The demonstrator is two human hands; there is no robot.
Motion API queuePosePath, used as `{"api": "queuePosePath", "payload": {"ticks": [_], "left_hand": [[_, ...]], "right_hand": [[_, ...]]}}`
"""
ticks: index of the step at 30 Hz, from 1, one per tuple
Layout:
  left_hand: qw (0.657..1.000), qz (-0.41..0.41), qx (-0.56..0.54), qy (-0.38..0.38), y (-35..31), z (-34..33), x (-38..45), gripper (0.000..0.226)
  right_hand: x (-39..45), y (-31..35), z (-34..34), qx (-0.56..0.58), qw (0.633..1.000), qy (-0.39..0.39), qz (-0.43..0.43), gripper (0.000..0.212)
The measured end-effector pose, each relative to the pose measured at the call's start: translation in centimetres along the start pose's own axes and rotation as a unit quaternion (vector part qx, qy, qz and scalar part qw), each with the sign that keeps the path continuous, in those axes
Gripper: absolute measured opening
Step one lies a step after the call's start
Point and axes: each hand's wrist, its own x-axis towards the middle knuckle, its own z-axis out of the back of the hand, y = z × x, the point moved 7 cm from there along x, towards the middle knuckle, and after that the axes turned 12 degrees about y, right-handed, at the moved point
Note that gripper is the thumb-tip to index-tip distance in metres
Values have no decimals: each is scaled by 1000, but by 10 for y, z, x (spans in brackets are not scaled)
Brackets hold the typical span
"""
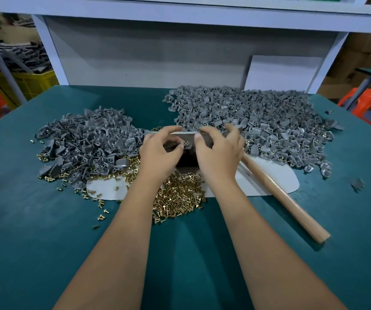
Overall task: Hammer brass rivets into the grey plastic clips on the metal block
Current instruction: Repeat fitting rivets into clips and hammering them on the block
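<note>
Between my two hands, on the dark metal block, sits one small grey plastic clip with a brass rivet in it, not yet hammered, I think. My left hand pinches the clip. My right hand has curled fingers at the rivet; I cannot tell if it holds it. The wooden-handled hammer lies free, right of my right hand. Beyond it, the big heap of riveted clips suggests much is done; left of my left hand, a heap of plain grey clips waits.

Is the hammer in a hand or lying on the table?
Lying down: the hammer rests on the table, its handle free; its head is hidden.
</note>
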Motion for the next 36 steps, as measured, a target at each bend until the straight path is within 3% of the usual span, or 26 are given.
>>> {"api": "queuePosePath", "payload": {"ticks": [5, 12, 20, 28, 36], "left_hand": [[1000, -7, 2, -12, -2, 0, -3, 42], [1000, 1, -25, -2, 0, -3, -2, 44], [1000, -4, -28, 3, 2, -5, 0, 41], [999, -10, -41, 9, 5, -7, 1, 40], [1000, 12, -16, 5, 4, -5, 0, 36]], "right_hand": [[1, 8, -10, 39, 995, 71, 53, 6], [0, 11, -11, 66, 993, 83, 56, 9], [5, 16, -17, -43, 994, 79, 62, 8], [7, 12, -17, -17, 996, 79, 26, 15], [7, 4, -16, 132, 982, 125, 42, 23]]}}
